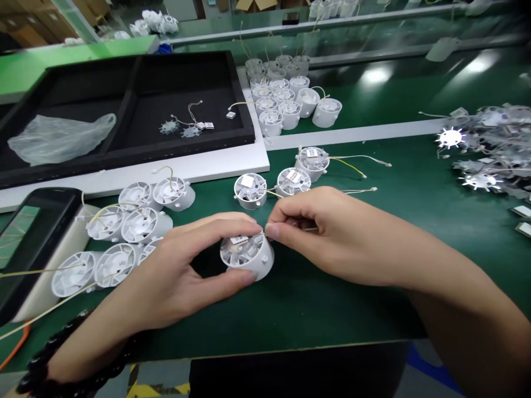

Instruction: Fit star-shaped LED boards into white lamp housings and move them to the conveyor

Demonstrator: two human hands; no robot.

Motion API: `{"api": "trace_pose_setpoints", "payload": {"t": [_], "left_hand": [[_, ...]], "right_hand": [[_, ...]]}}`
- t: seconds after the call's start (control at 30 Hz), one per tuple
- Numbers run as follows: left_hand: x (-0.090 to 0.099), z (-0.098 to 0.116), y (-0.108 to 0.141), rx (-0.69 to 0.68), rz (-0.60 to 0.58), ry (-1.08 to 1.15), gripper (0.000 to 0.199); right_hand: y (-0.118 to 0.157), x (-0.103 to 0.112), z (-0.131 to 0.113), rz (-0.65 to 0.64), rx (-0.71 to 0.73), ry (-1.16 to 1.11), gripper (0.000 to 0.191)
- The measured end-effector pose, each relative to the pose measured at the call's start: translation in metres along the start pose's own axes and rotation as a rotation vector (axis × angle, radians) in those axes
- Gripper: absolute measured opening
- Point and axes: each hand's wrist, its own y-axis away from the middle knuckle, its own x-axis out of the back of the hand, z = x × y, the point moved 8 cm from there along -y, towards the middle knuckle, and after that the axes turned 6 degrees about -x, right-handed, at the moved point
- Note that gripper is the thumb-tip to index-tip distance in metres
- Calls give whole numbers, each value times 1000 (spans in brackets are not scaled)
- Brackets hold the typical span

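The person's left hand (pixel 166 271) is cradling a round white plastic lamp housing (pixel 246 256), fingers curving over its far rim and thumb pressing against its near side, so the grip is narrow and closed around the body. The housing is lying tilted, its finned open face turned up and toward the left hand, and its short cylindrical axis is running down and to the right. The right hand (pixel 336 235) is coming in from the right, with thumb and forefinger pinched narrowly on a thin wire lead (pixel 305 226) just at the housing's upper right rim. Both hands are touching or just beside the housing, and the right fingertips are working closest to the point where the lead meets the rim.

Just beyond the held housing, three similar housings with labels and trailing yellowish leads are sitting on the green work mat (pixel 315 315). To its left, a cluster of white housings (pixel 124 232) is lying on their sides beyond the left hand. Farther beyond it, a black tray (pixel 124 161) is holding a crumpled plastic bag (pixel 58 139), and rows of upright housings (pixel 286 99) are standing on the bench. To its far right, a heap of star-shaped metal LED boards (pixel 489 146) is piled up.
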Motion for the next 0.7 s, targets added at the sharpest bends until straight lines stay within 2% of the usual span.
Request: {"api": "trace_pose_setpoints", "payload": {"t": [0.17, 0.27, 0.43, 0.5, 0.6, 0.7], "left_hand": [[3, 0, 1, -9, 22, 4, 25], [3, 0, 3, -35, 47, -40, 28], [5, -2, 5, -111, 160, -207, 42], [3, 0, 5, -161, 176, -308, 43], [2, 4, 5, -210, 184, -420, 51], [3, 5, 7, -204, 206, -451, 55]], "right_hand": [[3, 6, -5, 11, 147, -7, 22], [6, 11, -10, 86, 237, 56, 19], [11, 17, -18, 247, 341, 149, 20], [10, 16, -20, 275, 341, 175, 22], [7, 12, -17, 258, 249, 193, 23], [5, 9, -13, 244, 174, 94, 21]]}}
